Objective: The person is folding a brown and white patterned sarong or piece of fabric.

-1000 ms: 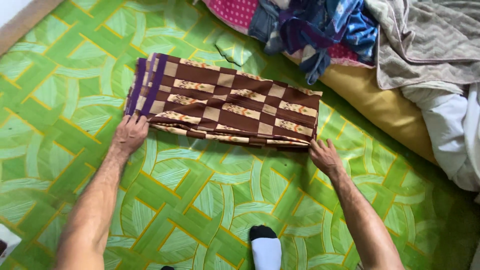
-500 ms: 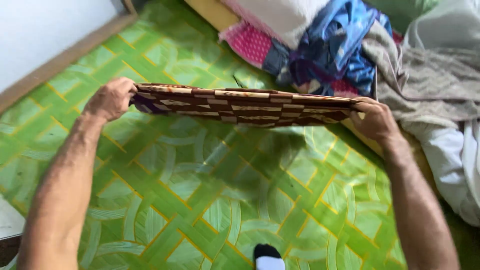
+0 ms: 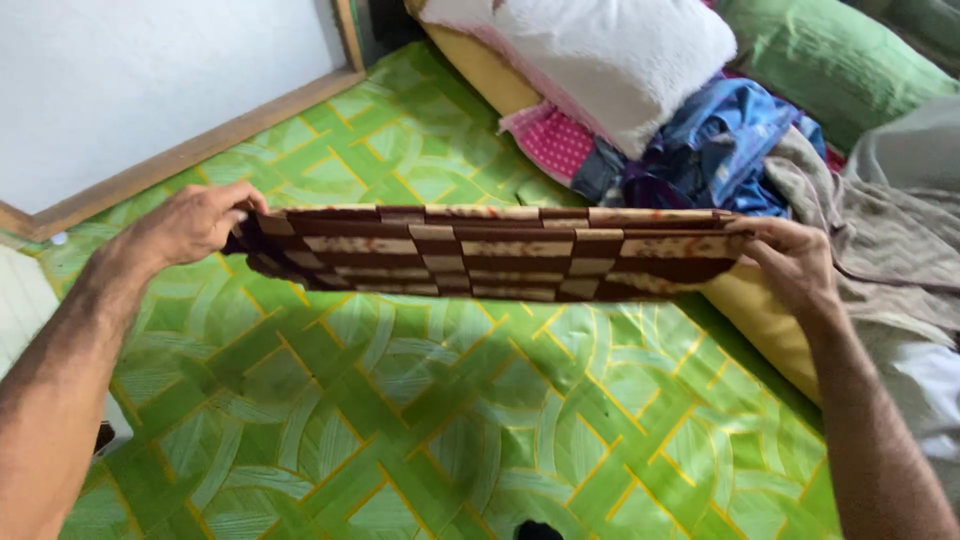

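A folded cloth [image 3: 490, 255] with a brown and cream checked pattern hangs flat in the air above the green patterned floor mat [image 3: 400, 400]. My left hand [image 3: 190, 222] grips its left end and my right hand [image 3: 795, 262] grips its right end. The cloth's near edge faces me, so its layered folds show as stacked stripes.
A heap of laundry lies at the right: a white fluffy pillow [image 3: 620, 60], blue and pink clothes [image 3: 690, 140], a grey blanket [image 3: 880, 220], a green cushion [image 3: 840, 70] and a yellow mattress edge [image 3: 760, 320]. A white wall with a wooden skirting [image 3: 190, 150] runs at the left.
Both hands lifted the folded cloth off the mat and raised it higher, holding it level by its ends. The view tilted up toward the wall and pillow.
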